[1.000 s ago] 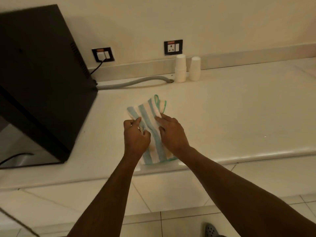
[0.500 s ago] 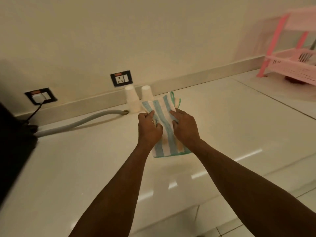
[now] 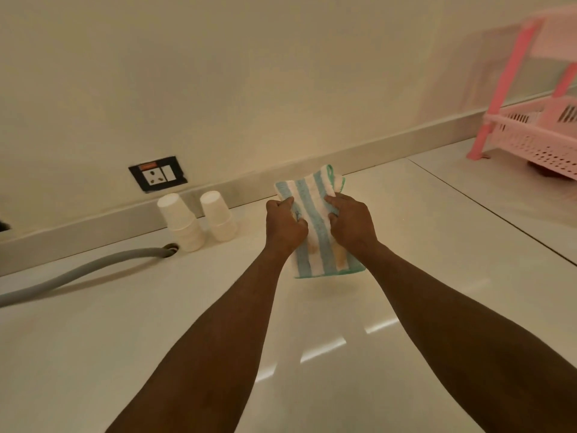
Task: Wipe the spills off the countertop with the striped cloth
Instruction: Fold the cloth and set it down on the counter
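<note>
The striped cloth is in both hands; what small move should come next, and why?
Probably lower the striped cloth flat onto the countertop. The left hand and the right hand pinch its sides, it seems lifted, with a shadow beneath, and no spill is clearly visible nearby.

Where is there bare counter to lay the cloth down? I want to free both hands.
Bare counter runs from under the striped cloth, held by the left hand and right hand, toward the near edge, and right toward the pink rack. It is crowded at the back left: paper cups and the grey hose.
</note>
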A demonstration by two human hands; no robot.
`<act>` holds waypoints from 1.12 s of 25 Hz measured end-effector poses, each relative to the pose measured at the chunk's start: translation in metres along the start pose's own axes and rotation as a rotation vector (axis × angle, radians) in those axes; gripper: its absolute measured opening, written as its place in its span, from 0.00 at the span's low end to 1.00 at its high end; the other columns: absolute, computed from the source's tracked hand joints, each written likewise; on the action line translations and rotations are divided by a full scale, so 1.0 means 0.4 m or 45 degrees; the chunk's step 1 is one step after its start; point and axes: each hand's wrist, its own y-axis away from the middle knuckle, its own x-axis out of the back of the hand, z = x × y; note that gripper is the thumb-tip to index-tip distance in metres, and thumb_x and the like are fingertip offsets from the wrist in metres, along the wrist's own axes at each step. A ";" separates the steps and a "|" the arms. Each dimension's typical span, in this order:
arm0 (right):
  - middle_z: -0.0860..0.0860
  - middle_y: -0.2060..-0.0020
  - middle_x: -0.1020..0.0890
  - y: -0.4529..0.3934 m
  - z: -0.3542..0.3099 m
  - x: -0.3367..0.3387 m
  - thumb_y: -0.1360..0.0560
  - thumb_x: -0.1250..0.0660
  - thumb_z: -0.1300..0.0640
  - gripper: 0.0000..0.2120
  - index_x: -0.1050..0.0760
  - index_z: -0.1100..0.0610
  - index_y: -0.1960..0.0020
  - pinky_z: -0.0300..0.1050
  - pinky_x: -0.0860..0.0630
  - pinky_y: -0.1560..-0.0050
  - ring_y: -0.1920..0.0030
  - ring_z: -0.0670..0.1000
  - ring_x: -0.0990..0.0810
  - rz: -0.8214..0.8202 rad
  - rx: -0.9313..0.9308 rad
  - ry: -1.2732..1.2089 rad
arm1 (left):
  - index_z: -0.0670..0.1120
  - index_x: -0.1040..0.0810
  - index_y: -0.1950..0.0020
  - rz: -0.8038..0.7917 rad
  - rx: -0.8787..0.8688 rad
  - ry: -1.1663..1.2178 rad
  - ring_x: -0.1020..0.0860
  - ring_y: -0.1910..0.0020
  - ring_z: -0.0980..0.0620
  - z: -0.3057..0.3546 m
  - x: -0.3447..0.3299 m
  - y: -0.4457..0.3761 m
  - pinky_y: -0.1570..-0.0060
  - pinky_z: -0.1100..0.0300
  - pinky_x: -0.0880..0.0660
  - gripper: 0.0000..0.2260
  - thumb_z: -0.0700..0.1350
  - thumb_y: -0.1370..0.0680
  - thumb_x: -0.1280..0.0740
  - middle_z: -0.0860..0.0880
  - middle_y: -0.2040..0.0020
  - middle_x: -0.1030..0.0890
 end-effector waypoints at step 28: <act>0.53 0.21 0.57 -0.202 0.283 -0.306 0.20 0.58 0.39 0.32 0.60 0.54 0.22 0.52 0.58 0.23 0.21 0.53 0.59 -0.587 0.060 0.515 | 0.48 0.57 0.21 -0.251 -0.066 -0.839 0.55 0.21 0.48 -0.271 -0.324 -0.233 0.26 0.49 0.60 0.32 0.63 0.21 0.58 0.47 0.20 0.55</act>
